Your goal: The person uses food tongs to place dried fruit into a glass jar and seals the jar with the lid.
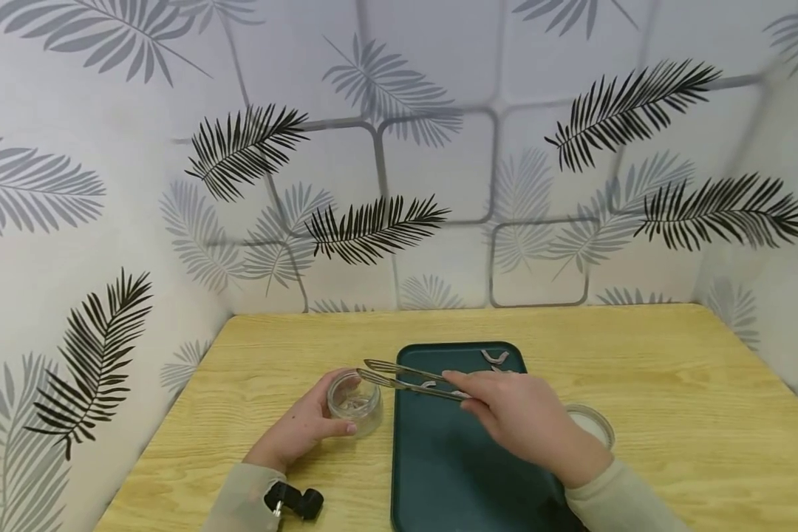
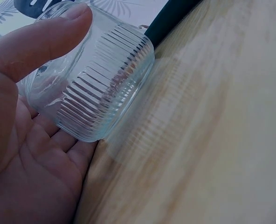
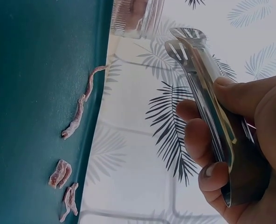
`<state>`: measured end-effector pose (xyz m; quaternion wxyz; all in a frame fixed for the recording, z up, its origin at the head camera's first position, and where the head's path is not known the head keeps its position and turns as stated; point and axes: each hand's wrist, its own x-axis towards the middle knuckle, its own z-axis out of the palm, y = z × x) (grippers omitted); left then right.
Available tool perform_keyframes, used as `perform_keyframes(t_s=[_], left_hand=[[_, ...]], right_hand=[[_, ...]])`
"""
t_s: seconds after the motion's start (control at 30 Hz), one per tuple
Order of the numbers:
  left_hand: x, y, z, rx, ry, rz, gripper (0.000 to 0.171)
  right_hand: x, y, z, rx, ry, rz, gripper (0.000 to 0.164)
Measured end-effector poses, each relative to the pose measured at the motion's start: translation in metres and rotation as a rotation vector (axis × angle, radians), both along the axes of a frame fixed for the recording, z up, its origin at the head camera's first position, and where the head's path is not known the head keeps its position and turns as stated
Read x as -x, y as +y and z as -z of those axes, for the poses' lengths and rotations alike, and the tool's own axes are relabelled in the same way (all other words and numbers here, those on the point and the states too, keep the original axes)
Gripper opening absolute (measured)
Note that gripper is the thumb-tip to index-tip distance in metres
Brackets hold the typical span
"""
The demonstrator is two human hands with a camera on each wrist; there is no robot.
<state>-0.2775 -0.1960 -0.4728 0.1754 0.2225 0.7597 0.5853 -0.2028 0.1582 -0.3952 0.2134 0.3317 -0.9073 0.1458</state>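
Note:
My left hand (image 1: pixel 299 428) holds a small ribbed glass jar (image 1: pixel 367 415), thumb on the near side and fingers behind it. Pale pinkish bits show through the ribbed glass (image 2: pixel 105 88). In my right hand (image 1: pixel 528 425) is a pair of slotted metal tongs (image 1: pixel 415 373), their tips near the jar's rim in the head view. Nothing shows between the tong tips (image 3: pixel 187 39) in the right wrist view. Thin pinkish, meat-like strips (image 3: pixel 77 116) lie on a dark green tray (image 1: pixel 439 473), mostly toward its far end.
A second round glass container (image 1: pixel 601 423) stands right of the tray, partly hidden by my right forearm. A black device (image 1: pixel 295 500) is strapped at my left wrist. The wooden table (image 1: pixel 665 369) meets a leaf-patterned wall (image 1: pixel 439 266) behind.

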Motion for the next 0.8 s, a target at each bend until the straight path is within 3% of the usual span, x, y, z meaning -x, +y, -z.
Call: perform_keyframes(t_s=[0.4,0.63,0.8], left_hand=[[-0.001,0.002,-0.001,0.043,0.027,-0.014,0.086],[-0.001,0.000,-0.002,0.047,0.015,-0.013,0.086],[0.000,-0.001,0.001,0.054,0.019,-0.021,0.086]], right_hand=[[0.002,0.013,-0.005,0.022,-0.108,0.022,0.049],[0.008,0.027,-0.011,0.016,-0.204,0.124,0.049],[0.014,0.043,-0.011,-0.006,-0.259,0.154,0.049]])
